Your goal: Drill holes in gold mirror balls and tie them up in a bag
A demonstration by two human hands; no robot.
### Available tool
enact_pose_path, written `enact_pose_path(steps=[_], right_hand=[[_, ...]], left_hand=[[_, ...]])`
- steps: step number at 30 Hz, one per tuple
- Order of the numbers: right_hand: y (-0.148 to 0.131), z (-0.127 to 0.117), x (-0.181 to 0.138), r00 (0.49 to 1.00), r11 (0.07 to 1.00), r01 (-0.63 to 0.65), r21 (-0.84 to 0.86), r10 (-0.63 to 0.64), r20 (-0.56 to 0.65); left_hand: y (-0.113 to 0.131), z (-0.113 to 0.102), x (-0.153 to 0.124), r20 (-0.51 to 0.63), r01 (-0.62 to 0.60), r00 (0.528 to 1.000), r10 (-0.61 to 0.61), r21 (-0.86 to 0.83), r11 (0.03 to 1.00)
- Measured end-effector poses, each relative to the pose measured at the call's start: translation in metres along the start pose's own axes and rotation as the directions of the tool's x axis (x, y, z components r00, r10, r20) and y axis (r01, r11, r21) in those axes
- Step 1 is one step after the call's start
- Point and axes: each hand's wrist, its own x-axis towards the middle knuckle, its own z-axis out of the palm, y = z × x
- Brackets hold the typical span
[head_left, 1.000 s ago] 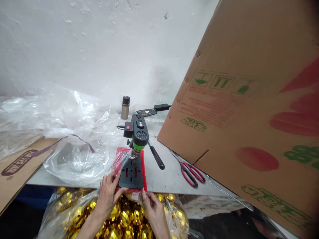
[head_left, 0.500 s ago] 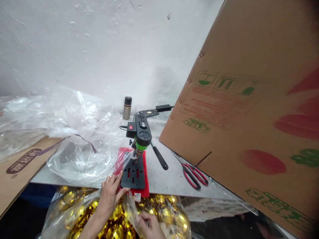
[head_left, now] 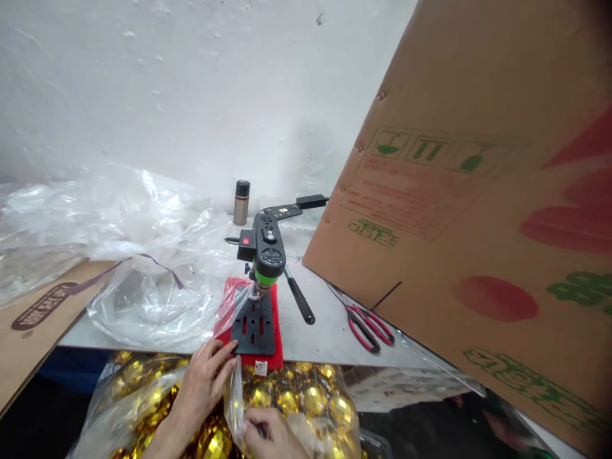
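My left hand (head_left: pixel 203 381) rests at the table's front edge, fingers stretched toward the black base plate (head_left: pixel 255 328) of a small bench drill press (head_left: pixel 268 248). Its thumb lies against a gathered edge of a clear plastic bag (head_left: pixel 234 401). Lower and to the right, my right hand (head_left: pixel 273 435) is closed in a pinch on that bag edge, and a small dark spot shows between its fingers. Shiny gold mirror balls (head_left: pixel 261 396) fill the bag below the table edge. Under the base plate lies a red cloth-like sheet (head_left: pixel 277 344) with a white printed tag (head_left: pixel 261 368).
A large cardboard box (head_left: pixel 430 210) leans over the right side of the table (head_left: pixel 310 344). Red-and-black handled scissors (head_left: pixel 368 328) lie beside it. Crumpled clear plastic (head_left: pixel 143 293) and a cardboard piece (head_left: pixel 52 312) cover the left. A steel flask (head_left: pixel 241 203) stands near the wall.
My right hand has moved down and left, drawing the bag edge with it. My left hand has shifted slightly left and down. The view has moved a little.
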Motion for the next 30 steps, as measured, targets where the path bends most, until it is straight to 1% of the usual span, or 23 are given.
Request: enact_pose_path(steps=[3, 6, 10, 13, 18, 21, 25, 28, 30], right_hand=[[0.0, -0.007, -0.003, 1.0, 1.0, -0.005, -0.007, 0.005, -0.003], [-0.007, -0.01, -0.002, 1.0, 1.0, -0.014, -0.02, 0.014, 0.007], [-0.02, -0.009, 0.001, 0.998, 0.998, -0.031, -0.047, 0.034, 0.056], [-0.022, -0.007, 0.0, 0.998, 0.998, -0.014, -0.068, 0.018, 0.067], [-0.018, -0.007, -0.002, 0.997, 0.999, 0.0, -0.037, 0.003, 0.072], [-0.018, -0.009, -0.001, 0.997, 1.0, -0.001, -0.014, 0.002, 0.08], [-0.014, -0.007, 0.002, 0.998, 0.999, -0.021, -0.033, 0.023, 0.064], [-0.005, -0.002, 0.005, 0.999, 0.998, -0.006, -0.057, 0.009, 0.052], [0.001, 0.0, 0.007, 0.998, 0.999, 0.008, -0.046, -0.004, 0.069]], left_hand=[[0.0, 0.002, 0.002, -0.054, -0.003, 0.999, 0.005, 0.036, 0.999], [0.0, 0.004, 0.007, -0.097, -0.002, 0.995, 0.014, 0.119, 0.993], [0.001, 0.006, 0.011, -0.146, -0.03, 0.987, 0.067, 0.241, 0.97], [-0.001, 0.007, 0.011, -0.172, -0.049, 0.98, 0.103, 0.296, 0.954], [-0.003, 0.009, 0.007, -0.12, -0.061, 0.987, 0.111, 0.36, 0.931], [-0.002, 0.009, 0.007, -0.094, -0.068, 0.99, 0.11, 0.37, 0.927], [0.003, 0.007, 0.009, -0.112, -0.056, 0.989, 0.1, 0.339, 0.939], [0.008, 0.003, 0.012, -0.137, -0.087, 0.98, 0.146, 0.367, 0.926], [0.011, 0.002, 0.014, -0.146, -0.118, 0.971, 0.191, 0.401, 0.908]])
